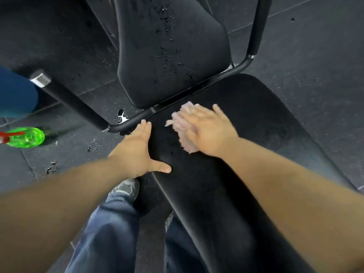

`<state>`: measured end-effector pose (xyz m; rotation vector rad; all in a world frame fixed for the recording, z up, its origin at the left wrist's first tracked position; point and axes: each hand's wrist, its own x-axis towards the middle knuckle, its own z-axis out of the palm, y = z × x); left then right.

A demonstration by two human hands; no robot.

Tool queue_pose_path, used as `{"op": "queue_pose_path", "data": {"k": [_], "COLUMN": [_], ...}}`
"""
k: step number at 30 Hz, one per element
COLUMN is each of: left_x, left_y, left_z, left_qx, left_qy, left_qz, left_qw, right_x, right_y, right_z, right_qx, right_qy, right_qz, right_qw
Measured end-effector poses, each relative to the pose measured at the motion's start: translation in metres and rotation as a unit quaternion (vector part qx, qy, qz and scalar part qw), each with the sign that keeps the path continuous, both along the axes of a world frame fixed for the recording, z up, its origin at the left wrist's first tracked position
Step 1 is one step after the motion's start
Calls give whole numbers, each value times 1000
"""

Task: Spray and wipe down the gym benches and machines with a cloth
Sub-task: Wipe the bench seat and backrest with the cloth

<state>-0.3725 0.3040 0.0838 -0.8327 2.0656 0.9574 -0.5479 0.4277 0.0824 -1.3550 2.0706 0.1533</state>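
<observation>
The green spray bottle (pixel 25 137) stood on the floor, well apart from the bench's left side; a careless step that way could have knocked it over. Spray droplets also lay on the floor beside the bench frame (pixel 78 107), so a shoe might have slipped there.

The left hand (pixel 137 152) rested on the left edge of the seat pad (pixel 246 170), fingers straight along the side and thumb spread over the top, gripping nothing. If that edge was wet, the bracing palm could have slid off.

Beyond it, the backrest pad (pixel 173 56) was beaded with droplets, which would likely dry into marks if missed.

The pale cloth (pixel 182 133) lay near the seat pad's far edge, pinned under the right hand (pixel 206 133), which pressed flat with fingers extended and spread, blurred as if mid-swipe. Since nothing was curled round the cloth, it might have bunched or slipped out, leaving bare skin on the pad.
</observation>
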Motion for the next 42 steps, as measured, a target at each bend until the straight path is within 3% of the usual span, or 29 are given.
{"op": "queue_pose_path", "data": {"k": [4, 7, 10, 14, 17, 19, 24, 29, 32, 36, 38, 40, 42], "left_x": [6, 17, 25, 41, 52, 58, 61, 61, 65, 66, 64, 53, 37], "left_y": [-10, -15, -5, 5, -9, -17, -27, -27, -21, -4, 10, 32, 61], "left_z": [-4, -11, -12, -18, -13, -11, -10, -14, -12, 0, 10, 21, 27], "left_qx": [68, 60, 67, 245, 244, 267, 311, 294, 279, 263, 206, 132, 91], "left_qy": [36, 77, 79, 107, 81, 67, 63, 88, 95, 119, 171, 228, 247], "left_qz": [108, 140, 207, 404, 494, 523, 563, 605, 597, 483, 385, 250, 98], "left_qw": [991, 985, 973, 875, 830, 807, 763, 734, 746, 827, 883, 932, 960], "right_x": [-98, -110, -55, 50, 94, 76, -8, 43, 90, 104, 91, 69, 47], "right_y": [2, -13, -32, -54, -50, -46, -40, -42, -30, 10, 34, 49, 58], "right_z": [-6, -13, -22, -19, -8, -5, -13, -8, 4, 32, 48, 65, 68], "right_qx": [75, 127, 81, -31, -17, -5, 64, 39, 11, -19, -12, -36, -77], "right_qy": [129, 137, 161, 47, -45, -44, 68, 4, -43, -105, -171, -224, -175], "right_qz": [-108, -210, -156, -51, 37, 73, -41, -6, 44, 52, 28, -65, -140], "right_qw": [983, 960, 971, 997, 998, 996, 995, 999, 998, 993, 985, 972, 972]}}
